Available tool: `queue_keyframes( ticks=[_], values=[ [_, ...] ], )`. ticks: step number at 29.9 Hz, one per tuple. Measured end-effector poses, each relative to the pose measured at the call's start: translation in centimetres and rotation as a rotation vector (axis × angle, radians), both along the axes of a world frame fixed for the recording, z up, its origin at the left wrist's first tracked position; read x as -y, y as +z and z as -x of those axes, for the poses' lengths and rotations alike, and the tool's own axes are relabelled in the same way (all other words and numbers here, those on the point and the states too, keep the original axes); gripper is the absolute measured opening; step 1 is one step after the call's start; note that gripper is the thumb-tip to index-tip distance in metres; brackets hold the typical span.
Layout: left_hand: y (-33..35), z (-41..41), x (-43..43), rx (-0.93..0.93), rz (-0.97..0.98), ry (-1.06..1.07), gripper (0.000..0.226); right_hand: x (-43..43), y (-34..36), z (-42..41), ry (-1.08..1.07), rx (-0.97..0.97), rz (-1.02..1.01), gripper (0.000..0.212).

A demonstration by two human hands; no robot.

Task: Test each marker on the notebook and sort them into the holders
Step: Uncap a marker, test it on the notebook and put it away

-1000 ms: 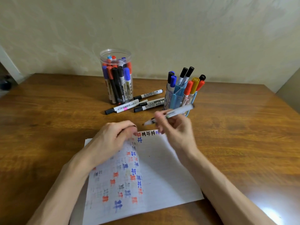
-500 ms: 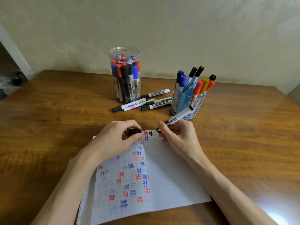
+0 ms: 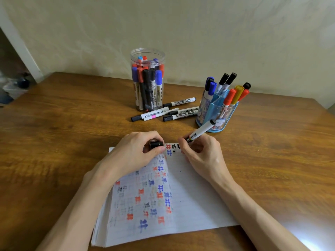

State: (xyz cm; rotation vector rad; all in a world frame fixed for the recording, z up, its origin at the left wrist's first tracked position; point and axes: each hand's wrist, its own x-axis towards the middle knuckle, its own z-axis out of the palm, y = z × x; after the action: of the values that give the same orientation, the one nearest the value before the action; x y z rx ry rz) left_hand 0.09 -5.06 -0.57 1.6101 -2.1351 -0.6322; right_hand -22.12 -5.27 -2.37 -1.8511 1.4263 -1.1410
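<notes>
Progress: well under way, I judge. Red, blue and black test marks fill the white lined notebook (image 3: pixel 190 196), and the clear plastic jar (image 3: pixel 163 57) and blue divided pen holder (image 3: pixel 226 116), upper middle of the frame, both hold capped markers.
Left to do: several black-capped whiteboard markers (image 3: pixel 181 113) lie loose on the wooden desk (image 3: pixel 54 124) between the holders, probably untested.
Marker in hand: white-barrelled black marker (image 3: pixel 201 132), uncapped, writing end down at the notebook's top edge, frame centre.
Right hand (image 3: pixel 201 154): fingers curled round the marker in a writing grip, with the barrel slanting up toward the blue holder.
Left hand (image 3: pixel 132 154): fingers pinch the small black cap (image 3: pixel 156 144), and the hand rests on the notebook.
</notes>
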Motion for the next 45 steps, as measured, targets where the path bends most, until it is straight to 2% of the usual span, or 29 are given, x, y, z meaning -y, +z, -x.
queue_keyframes(
  ticks=[3, 10, 16, 25, 35, 41, 45],
  values=[
    [-0.05, -0.02, -0.05, 0.005, 0.005, 0.002, 0.019, 0.04, -0.19, 0.09, -0.041, -0.020, 0.051, 0.018],
    [-0.13, 0.10, -0.01, 0.015, 0.008, 0.005, 0.019, -0.02, 0.02, 0.31, -0.022, 0.063, 0.018, 0.018],
    [-0.04, 0.01, -0.09, 0.009, 0.038, -0.003, 0.022, -0.06, -0.14, 0.02, 0.001, -0.028, 0.044, 0.015],
    [0.04, 0.05, -0.10, 0.018, 0.030, -0.005, 0.026, -0.04, 0.09, 0.28, -0.002, 0.036, 0.036, 0.019],
    [-0.10, 0.09, -0.03, 0.027, 0.050, -0.004, 0.024, -0.21, 0.23, 0.02, 0.044, -0.026, -0.002, 0.017],
    [-0.09, 0.12, -0.02, 0.027, 0.035, -0.002, 0.025, 0.08, 0.12, 0.25, -0.018, 0.043, 0.008, 0.019],
    [0.04, 0.17, -0.05, 0.023, 0.038, -0.002, 0.027, 0.06, -0.09, 0.20, -0.009, 0.007, 0.020, 0.021]
  ],
)
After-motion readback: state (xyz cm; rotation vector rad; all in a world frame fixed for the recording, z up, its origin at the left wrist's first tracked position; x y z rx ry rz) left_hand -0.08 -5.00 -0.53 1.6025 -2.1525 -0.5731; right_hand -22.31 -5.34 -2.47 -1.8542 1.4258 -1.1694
